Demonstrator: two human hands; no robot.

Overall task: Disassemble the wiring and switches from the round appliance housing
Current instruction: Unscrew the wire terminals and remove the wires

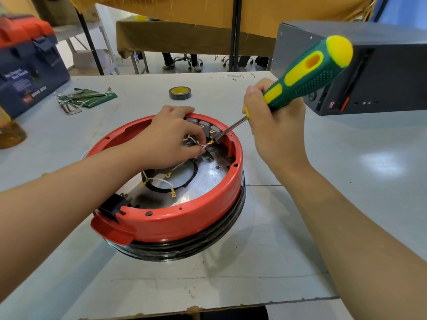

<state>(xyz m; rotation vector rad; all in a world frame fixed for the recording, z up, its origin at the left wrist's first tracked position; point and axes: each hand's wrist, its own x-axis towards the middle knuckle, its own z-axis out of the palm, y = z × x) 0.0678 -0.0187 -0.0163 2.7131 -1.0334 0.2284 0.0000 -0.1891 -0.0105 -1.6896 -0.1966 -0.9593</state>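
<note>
Grey table (346, 227) (brown-draped tables (184, 35) behind).

One head-worn wide view looks forward and down, close over the table (300, 227).

Blurred "BOX" on blue toolbox (30, 72)

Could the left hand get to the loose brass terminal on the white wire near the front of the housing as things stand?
Probably yes, once freed. The left hand now pinches a white wire at the switches. The loose terminal lies exposed on the metal plate inside the open housing, nothing covering it.
</note>
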